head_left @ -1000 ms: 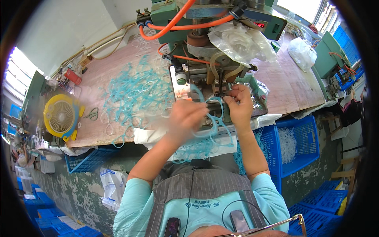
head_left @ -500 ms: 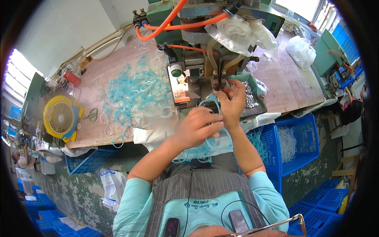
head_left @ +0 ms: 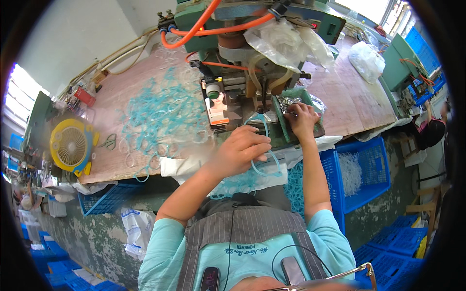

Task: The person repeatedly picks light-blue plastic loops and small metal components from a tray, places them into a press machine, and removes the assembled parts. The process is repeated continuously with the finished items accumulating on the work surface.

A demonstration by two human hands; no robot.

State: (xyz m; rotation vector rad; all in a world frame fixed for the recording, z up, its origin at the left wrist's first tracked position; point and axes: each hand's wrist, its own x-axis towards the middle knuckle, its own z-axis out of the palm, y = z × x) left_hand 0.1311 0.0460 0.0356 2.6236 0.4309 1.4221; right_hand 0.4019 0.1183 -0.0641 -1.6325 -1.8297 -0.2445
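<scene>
R hand (head_left: 304, 118): moved since 0.5 s ago, off machine (head_left: 262, 99) tip & over to green tray (head_left: 281, 127); L hand (head_left: 241, 149) approx same spot.
R grip: fingers curled down into metal bits (head_left: 287, 102); can't tell if pinching one, tips hidden.
L grip: thumb + fingers together, clamped on blue loop (head_left: 266, 127).
Blue loop: L fingers grip it partway along; upper part runs up to machine tip, can't tell if touching; lower part hangs below & R of fingers, over white cloth (head_left: 177, 167).
Tray: just R of machine tip, at table (head_left: 352, 97) edge.
Phone (head_left: 217, 109): L of machine tip, just above L hand.
Blue pile (head_left: 160, 114): loose loops spread on table, L of phone.
Yellow fan (head_left: 72, 145): far L on table, scissors (head_left: 111, 141) near it.
Blue crate (head_left: 381, 167): R side, below table, w/ whitish strands inside.
</scene>
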